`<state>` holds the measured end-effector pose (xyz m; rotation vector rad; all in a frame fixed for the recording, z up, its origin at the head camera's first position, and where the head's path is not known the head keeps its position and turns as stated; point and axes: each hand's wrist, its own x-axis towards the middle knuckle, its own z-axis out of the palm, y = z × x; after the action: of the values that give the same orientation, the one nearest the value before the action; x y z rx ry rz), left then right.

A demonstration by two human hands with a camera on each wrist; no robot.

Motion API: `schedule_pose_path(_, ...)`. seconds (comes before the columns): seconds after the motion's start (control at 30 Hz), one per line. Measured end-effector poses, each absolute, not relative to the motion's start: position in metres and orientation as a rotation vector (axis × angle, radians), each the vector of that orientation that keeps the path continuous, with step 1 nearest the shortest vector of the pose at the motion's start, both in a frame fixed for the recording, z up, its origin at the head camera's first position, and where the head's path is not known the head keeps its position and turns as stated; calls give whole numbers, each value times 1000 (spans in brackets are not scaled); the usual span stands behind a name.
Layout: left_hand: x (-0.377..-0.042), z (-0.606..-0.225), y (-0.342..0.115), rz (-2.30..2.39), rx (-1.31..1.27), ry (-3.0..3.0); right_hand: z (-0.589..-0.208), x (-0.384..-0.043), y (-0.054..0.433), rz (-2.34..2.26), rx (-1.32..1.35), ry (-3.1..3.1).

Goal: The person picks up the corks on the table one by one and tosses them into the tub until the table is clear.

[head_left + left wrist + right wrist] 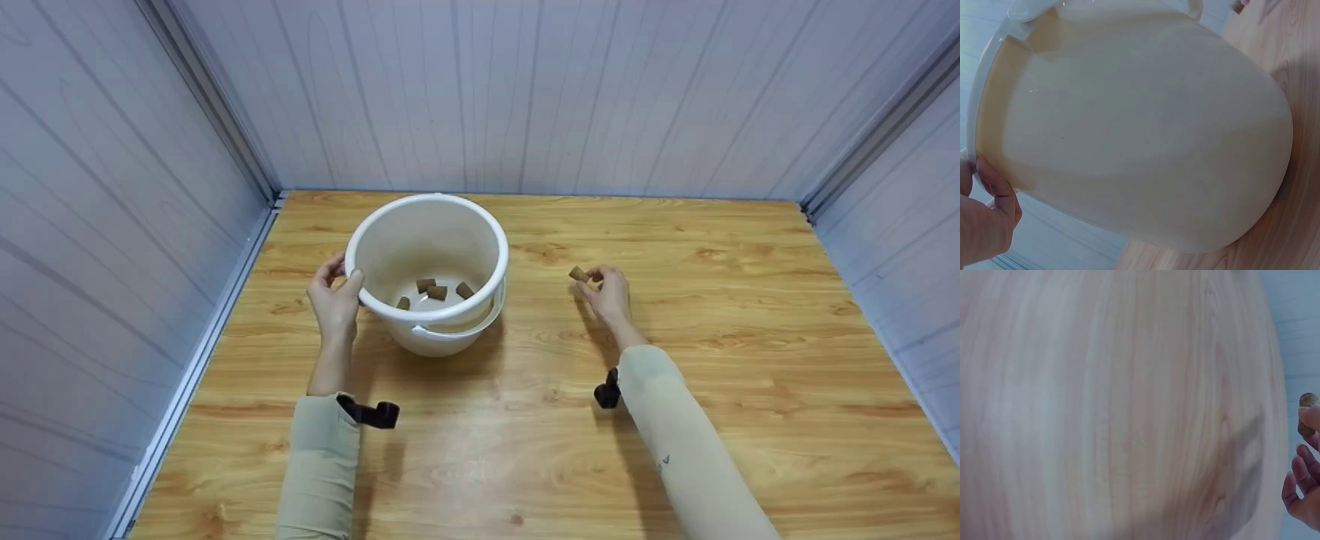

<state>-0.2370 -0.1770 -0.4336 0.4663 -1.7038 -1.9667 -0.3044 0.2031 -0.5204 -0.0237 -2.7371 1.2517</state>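
A white bucket (431, 346) stands left of the middle on the wooden surface, its handle hanging down on the near right side. My left hand (335, 300) grips the bucket's rim at the left, thumb over the edge and fingers outside, as the left wrist view also shows beside the bucket wall (1145, 124). Inside, on the bottom, lie several brown corks (436, 292). To the right of the bucket, my right hand (609, 296) pinches another cork (578, 274) between thumb and fingertips. At the right edge of the right wrist view, that cork (1306, 422) shows partly.
The wooden tabletop (750, 337) extends on both sides of the bucket. Pale panel walls (495, 97) enclose it at the back, left and right. A dark camera mount (375, 415) sits on the left sleeve, and another mount (607, 390) on the right.
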Motion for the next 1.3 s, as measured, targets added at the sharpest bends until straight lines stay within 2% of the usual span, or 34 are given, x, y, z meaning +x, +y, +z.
schedule_pose_path(0.3, -237, -433, -177, -1955, 495, -1713, -507, -307, 192, 1280, 46, -2670)
schedule_pose_path(0.73, -238, -434, -177, -1950, 507, -1723, -476, -301, 166, 1292, 327, -2432)
schedule_pose_path(1.3, -238, -433, -178, -1979, 516, -1711, -419, -282, 121, 1360, 587, -2241)
